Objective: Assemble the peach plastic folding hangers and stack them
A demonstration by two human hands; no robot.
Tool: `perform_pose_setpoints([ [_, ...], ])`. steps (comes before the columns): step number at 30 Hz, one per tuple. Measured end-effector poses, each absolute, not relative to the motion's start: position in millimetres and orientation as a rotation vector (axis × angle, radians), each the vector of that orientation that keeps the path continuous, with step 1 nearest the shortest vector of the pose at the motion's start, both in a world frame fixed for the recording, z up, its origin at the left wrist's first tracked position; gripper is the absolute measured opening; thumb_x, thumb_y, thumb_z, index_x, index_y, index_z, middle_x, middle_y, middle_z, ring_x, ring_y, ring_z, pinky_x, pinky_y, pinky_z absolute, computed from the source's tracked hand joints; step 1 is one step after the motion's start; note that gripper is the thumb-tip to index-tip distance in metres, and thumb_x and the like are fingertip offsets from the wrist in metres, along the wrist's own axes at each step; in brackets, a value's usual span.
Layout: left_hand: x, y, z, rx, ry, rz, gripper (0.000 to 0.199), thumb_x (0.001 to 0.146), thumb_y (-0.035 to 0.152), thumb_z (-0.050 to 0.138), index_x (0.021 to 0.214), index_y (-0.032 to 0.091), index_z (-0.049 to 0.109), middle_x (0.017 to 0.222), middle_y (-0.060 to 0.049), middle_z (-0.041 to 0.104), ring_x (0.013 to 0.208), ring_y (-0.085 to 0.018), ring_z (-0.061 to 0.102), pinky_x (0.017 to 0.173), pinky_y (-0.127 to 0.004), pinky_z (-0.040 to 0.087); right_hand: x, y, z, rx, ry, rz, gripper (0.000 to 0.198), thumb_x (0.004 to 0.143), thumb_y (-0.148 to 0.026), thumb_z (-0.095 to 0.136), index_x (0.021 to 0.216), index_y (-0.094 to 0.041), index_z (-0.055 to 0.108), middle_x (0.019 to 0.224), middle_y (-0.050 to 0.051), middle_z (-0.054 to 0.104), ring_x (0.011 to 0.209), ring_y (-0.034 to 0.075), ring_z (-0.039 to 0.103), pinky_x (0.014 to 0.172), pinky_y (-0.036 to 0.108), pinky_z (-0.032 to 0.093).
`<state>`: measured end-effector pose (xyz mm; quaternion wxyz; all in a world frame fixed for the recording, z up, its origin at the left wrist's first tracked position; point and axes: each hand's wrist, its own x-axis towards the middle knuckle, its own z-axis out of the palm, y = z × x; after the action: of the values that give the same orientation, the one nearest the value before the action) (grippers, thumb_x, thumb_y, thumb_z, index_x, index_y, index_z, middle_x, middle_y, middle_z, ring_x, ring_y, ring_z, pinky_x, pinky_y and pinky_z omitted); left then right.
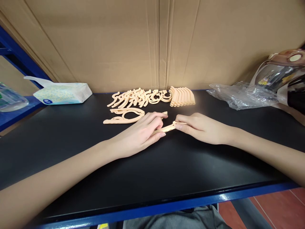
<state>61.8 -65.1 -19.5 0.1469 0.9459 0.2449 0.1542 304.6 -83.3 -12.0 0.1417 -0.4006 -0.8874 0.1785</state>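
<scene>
Peach plastic strip pinched at both ends on black table, dead centre of head view. Left hand at 9 o'clock of strip, fingers curled and pressed together over its near end, thumb under. Right hand at 3 o'clock, fingertips nipping far end. Curved hook piece flat at 11 o'clock, just beside left fingers. Heaps of similar parts at 12 o'clock against cardboard wall. Tissue pack at 10 o'clock; crumpled clear bag at 2 o'clock.
</scene>
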Motion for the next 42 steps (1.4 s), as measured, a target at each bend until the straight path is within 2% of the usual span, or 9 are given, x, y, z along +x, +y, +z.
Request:
perform_pose_setpoints([
  [10, 62.6, -64.6, -22.0, 2.704, 0.711, 0.493, 0.019, 0.101, 0.031, 0.037, 0.085, 0.022, 0.034, 0.135, -0.013, 0.044, 0.134, -0.022, 0.039, 0.102, -0.041, 0.041, 302.3, -82.7, -14.9, -1.091, -2.444, 0.648, 0.038, 0.098, -0.047, 0.04, 0.071, -0.021, 0.036, 0.061, -0.007, 0.032, 0.055, 0.009, 0.031, 0.052, 0.024, 0.027],
  [16, 62.5, -64.2, -22.9, 2.699, 0.696, 0.508, 0.015, 0.101, 0.03, 0.038, 0.089, 0.022, 0.037, 0.134, -0.014, 0.045, 0.135, -0.023, 0.038, 0.103, -0.043, 0.041, 300.8, -82.5, -14.9, -1.055, -2.467, 0.612, 0.04, 0.099, -0.048, 0.035, 0.071, -0.021, 0.039, 0.062, -0.006, 0.033, 0.054, 0.009, 0.034, 0.053, 0.024, 0.028],
  [22, 61.4, -62.9, -22.8, 2.85, 0.608, 0.462, 0.017, 0.102, 0.028, 0.035, 0.096, 0.02, 0.05, 0.141, -0.011, 0.042, 0.136, -0.023, 0.034, 0.111, -0.044, 0.034, 301.4, -84.8, -16.7, -1.157, -2.541, 0.386, 0.044, 0.099, -0.054, 0.026, 0.072, -0.022, 0.036, 0.057, -0.006, 0.034, 0.048, 0.01, 0.034, 0.05, 0.025, 0.024],
  [27, 61.2, -62.7, -22.8, 2.889, 0.591, 0.463, 0.019, 0.102, 0.028, 0.036, 0.096, 0.019, 0.051, 0.139, -0.011, 0.044, 0.135, -0.022, 0.036, 0.11, -0.042, 0.035, 303.1, -85.4, -16.5, -1.28, -2.635, 0.117, 0.057, 0.096, -0.064, 0.009, 0.076, -0.022, 0.041, 0.055, -0.004, 0.039, 0.045, 0.012, 0.036, 0.048, 0.025, 0.02],
  [32, 61.4, -62.8, -24.0, 2.898, 0.576, 0.461, 0.019, 0.102, 0.027, 0.037, 0.098, 0.019, 0.053, 0.138, -0.01, 0.045, 0.133, -0.022, 0.038, 0.109, -0.04, 0.036, 302.6, -85.6, -15.8, -1.286, -2.703, -0.173, 0.066, 0.095, -0.061, -0.002, 0.079, -0.021, 0.047, 0.053, -0.001, 0.043, 0.043, 0.013, 0.033, 0.046, 0.026, 0.015],
  [37, 61.5, -62.6, -22.7, 2.888, 0.578, 0.446, 0.021, 0.101, 0.027, 0.037, 0.1, 0.019, 0.056, 0.138, -0.01, 0.046, 0.13, -0.023, 0.041, 0.108, -0.041, 0.038, 303.0, -85.4, -16.4, -1.221, -2.735, -0.394, 0.068, 0.097, -0.056, -0.001, 0.08, -0.019, 0.053, 0.051, 0.001, 0.048, 0.04, 0.014, 0.035, 0.046, 0.028, 0.014],
  [42, 60.9, -62.6, -22.6, 2.871, 0.574, 0.449, 0.021, 0.101, 0.027, 0.038, 0.1, 0.019, 0.057, 0.138, -0.009, 0.047, 0.127, -0.023, 0.043, 0.107, -0.04, 0.039, 305.6, -84.2, -17.1, -1.144, -2.774, -0.526, 0.057, 0.101, -0.05, 0.012, 0.083, -0.018, 0.056, 0.062, 0.004, 0.059, 0.045, 0.014, 0.045, 0.047, 0.03, 0.013],
])
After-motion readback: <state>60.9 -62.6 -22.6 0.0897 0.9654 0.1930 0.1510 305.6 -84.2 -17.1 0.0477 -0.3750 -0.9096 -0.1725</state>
